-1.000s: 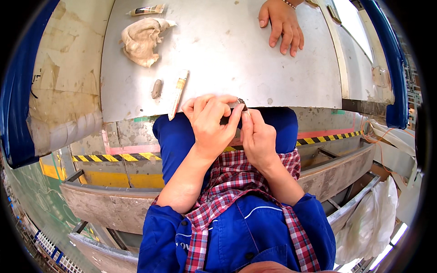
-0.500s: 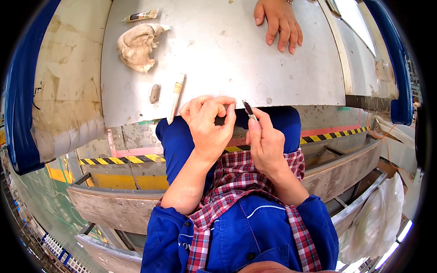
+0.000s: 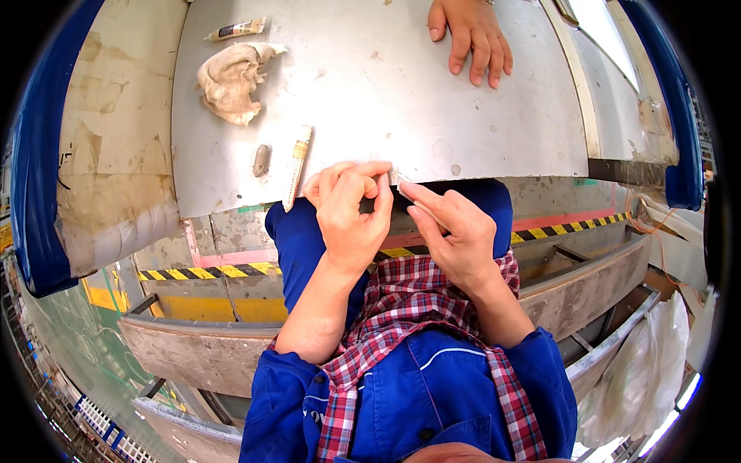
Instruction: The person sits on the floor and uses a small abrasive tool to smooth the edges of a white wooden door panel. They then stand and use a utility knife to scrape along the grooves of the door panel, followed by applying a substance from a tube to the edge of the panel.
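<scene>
Over the near edge of the metal tabletop, my left hand (image 3: 346, 216) is closed in a pinch of thumb and forefinger. Whatever it grips there is too small to make out. Just to its right, my right hand (image 3: 461, 235) closes on a slim, pale-handled tool (image 3: 423, 208). The tool points up and left toward the left fingertips; its kind and its tip are unclear. A long pale tube with printing (image 3: 298, 163) lies on the tabletop beside my left hand. Left of that rests a small grey-brown oblong piece (image 3: 262, 160).
The metal tabletop (image 3: 355, 100) bears a crumpled beige cloth (image 3: 230, 81) and a small squeeze tube (image 3: 238, 29) at the far left. Another person's hand (image 3: 472, 42) lies flat at the far right. Blue-edged side panels (image 3: 38, 170) flank the table; a wooden bench (image 3: 201, 347) stands below.
My right hand has turned and moved slightly up and right, so the tool's dark tip no longer shows plainly. The tool now lies flatter toward my left fingertips. My left hand has barely moved.
</scene>
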Demonstrator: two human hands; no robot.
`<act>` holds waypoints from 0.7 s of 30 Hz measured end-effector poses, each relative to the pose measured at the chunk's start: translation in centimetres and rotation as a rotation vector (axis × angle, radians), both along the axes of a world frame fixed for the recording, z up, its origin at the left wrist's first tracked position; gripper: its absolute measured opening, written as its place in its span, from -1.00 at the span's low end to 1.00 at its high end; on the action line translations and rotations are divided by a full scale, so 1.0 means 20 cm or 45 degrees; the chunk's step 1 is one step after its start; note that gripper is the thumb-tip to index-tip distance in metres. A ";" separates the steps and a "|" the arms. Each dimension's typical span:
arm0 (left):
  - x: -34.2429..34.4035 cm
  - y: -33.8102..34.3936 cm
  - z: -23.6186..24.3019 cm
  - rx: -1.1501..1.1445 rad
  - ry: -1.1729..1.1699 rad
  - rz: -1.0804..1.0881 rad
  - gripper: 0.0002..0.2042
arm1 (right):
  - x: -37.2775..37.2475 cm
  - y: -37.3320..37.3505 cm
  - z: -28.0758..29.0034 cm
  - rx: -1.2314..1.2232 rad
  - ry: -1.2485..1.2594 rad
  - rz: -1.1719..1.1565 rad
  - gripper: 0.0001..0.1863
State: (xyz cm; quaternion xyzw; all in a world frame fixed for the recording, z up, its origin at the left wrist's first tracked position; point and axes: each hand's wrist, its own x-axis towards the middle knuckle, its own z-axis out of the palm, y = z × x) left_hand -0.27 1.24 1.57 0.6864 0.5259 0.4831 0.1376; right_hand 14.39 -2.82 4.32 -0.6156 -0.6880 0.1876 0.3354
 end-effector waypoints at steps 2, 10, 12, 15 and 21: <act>0.00 0.00 0.00 0.014 -0.012 -0.010 -0.73 | -0.01 0.02 -0.01 0.044 -0.108 0.023 -0.63; -0.01 0.00 -0.01 0.014 -0.034 -0.059 -0.75 | -0.01 0.04 0.01 0.049 -0.288 0.051 -0.69; 0.00 0.00 -0.01 0.004 -0.065 -0.063 -0.77 | -0.01 0.03 0.02 0.022 -0.300 0.067 -0.70; 0.00 0.00 -0.01 0.004 -0.075 -0.077 -0.79 | 0.01 0.01 0.01 -0.004 -0.293 0.084 -0.70; -0.01 0.00 0.00 0.016 -0.006 -0.063 -0.73 | 0.04 0.00 0.00 0.003 -0.243 0.113 -0.70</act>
